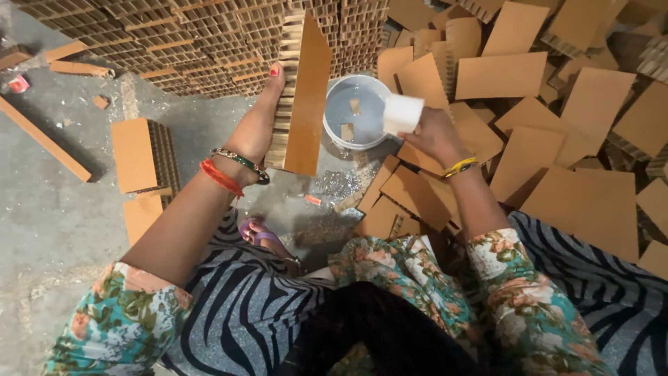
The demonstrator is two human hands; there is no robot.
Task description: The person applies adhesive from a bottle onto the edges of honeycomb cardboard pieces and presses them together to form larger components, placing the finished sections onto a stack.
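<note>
Seated on the floor [56,230], a worker's left hand [259,125] steadies an upright honeycomb cardboard block [300,97] at 12 o'clock while the right hand [433,136], clamped on a white sponge [402,113], hovers beside the white bucket [356,111], best wiped evenly down the board's face.

Cardboard on all sides of the bucket

The bucket [356,111] stands on the floor [49,223] in the middle, before the stacked wall of cardboard [195,42]. The left hand [259,129] holds a cardboard block [300,97] upright just left of the bucket. The right hand [431,136] holds a sponge [402,113] over the bucket's right rim. A heap of cardboard sheets [557,132] spreads to the right. A smaller block [142,154] lies on the floor to the left.
</note>
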